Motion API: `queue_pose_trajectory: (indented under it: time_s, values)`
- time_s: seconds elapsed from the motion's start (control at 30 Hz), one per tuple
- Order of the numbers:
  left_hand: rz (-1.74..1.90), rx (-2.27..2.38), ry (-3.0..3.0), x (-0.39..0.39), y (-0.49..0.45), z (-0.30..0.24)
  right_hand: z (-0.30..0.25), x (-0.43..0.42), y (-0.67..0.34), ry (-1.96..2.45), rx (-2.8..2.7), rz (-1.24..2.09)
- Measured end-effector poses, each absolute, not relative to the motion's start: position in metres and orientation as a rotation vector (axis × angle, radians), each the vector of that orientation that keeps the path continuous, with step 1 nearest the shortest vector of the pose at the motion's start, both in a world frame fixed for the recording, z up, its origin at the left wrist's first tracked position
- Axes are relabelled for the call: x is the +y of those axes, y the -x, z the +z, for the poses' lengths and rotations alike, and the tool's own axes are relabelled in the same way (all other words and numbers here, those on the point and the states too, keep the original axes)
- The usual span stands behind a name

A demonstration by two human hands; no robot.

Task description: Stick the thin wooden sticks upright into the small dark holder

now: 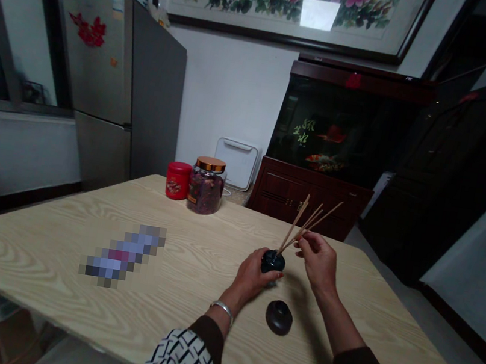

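1. A small dark jar (pixel 273 262) was gripped by the left hand (pixel 253 273) just above the wooden counter (pixel 56 239), with the fingers curled around its body.
2. A bundle of thin sticks (pixel 305 223) was pinched in the right hand (pixel 320 258); the lower ends were set in the mouth of the jar and the upper ends fanned out toward the far wall.
3. A dark round lid (pixel 279 317) was left lying on the counter just in front of the jar, between the two forearms.
4. It was judged that the jar could be tipped if the sticks were levered sideways, since they leaned well off vertical and the jar looked light.
5. It was also judged that a stick could be snapped or slipped out of the bundle, because only a fingertip pinch was applied.
6. The lid could be knocked by a wrist, given how near it lay.
7. Both forearms were stretched forward, the left wrist turned inward and the right wrist raised and bent.
8. A glass jar (pixel 206 186) and a red tin (pixel 178 179) were set well apart at the far edge.
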State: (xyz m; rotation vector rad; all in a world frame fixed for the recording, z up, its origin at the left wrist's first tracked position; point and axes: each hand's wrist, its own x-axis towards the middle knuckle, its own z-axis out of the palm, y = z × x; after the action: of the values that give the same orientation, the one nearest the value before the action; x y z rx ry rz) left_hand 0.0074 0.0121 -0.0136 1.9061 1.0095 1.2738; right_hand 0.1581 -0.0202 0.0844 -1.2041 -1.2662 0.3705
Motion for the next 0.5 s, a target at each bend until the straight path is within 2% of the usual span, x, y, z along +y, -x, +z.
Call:
queue_pose_trajectory:
  time_s: [0.17,0.5]
  values:
    - [1.244,1.005,-1.922,0.011,-0.006,-0.012,0.069,-0.013,-0.153,1.395,-1.444,0.254]
    - [1.239,1.017,-1.925,0.013,-0.005,-0.012,0.047,-0.019,-0.159,1.476,-1.433,0.299]
